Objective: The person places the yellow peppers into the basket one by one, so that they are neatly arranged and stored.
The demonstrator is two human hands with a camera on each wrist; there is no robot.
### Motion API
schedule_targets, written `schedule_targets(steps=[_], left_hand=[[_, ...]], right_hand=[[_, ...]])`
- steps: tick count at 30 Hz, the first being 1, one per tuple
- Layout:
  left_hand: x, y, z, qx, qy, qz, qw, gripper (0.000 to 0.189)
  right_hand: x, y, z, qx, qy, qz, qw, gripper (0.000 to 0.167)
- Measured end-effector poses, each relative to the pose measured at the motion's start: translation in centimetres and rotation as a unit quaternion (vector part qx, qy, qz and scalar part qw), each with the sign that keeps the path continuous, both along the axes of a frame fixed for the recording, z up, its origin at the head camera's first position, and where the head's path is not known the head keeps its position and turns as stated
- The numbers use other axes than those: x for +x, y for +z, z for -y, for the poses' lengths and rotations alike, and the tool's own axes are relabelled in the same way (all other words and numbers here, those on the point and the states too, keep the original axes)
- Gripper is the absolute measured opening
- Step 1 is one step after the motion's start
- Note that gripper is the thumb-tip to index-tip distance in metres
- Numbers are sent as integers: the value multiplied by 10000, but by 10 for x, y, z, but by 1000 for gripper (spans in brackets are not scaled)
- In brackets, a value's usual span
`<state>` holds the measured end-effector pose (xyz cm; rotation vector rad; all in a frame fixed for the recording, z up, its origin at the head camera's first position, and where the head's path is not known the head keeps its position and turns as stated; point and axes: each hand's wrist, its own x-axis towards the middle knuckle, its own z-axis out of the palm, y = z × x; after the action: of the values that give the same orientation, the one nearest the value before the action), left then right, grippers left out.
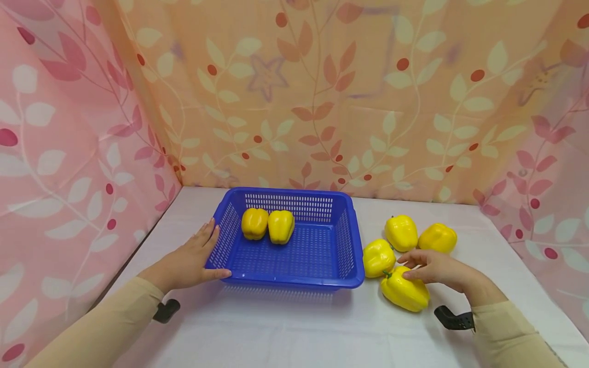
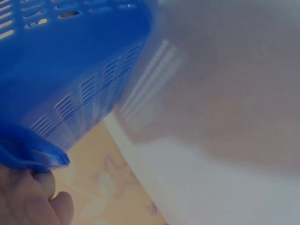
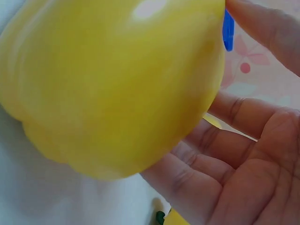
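A blue plastic basket (image 1: pixel 294 282) stands on the table, with two yellow bell peppers inside, one on the left (image 1: pixel 254 224) and one beside it (image 1: pixel 281 227). My left hand (image 1: pixel 190 259) rests against the basket's left side, its thumb stretched along the near corner. In the left wrist view, its fingertips (image 2: pixel 62 206) touch the rim from outside. To the right of the basket, my right hand (image 1: pixel 439 271) holds a yellow bell pepper (image 1: pixel 407 292) with a green stem, its thumb on one side and its fingers on the other.
Three more yellow bell peppers lie close together by the right hand: one against the basket's right side (image 1: pixel 379 258), one behind it (image 1: pixel 401 233) and one farther right (image 1: pixel 438 237). Leaf-patterned cloth (image 1: pixel 313 102) surrounds the white table (image 1: pixel 285 332) at the back and sides.
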<state>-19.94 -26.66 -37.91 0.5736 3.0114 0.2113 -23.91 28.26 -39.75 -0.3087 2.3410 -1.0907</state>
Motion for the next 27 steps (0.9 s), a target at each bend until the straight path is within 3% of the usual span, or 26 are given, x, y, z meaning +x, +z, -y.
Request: schedule_targets(steps=[19, 27], left_hand=[[0, 1, 0, -10, 34, 22, 10000, 116], [0, 0, 0, -22, 56, 32, 10000, 117]], right_hand=[[10, -4, -4, 39, -79, 502, 9987, 47], [11, -8, -9, -142, 200, 652, 9976, 47]])
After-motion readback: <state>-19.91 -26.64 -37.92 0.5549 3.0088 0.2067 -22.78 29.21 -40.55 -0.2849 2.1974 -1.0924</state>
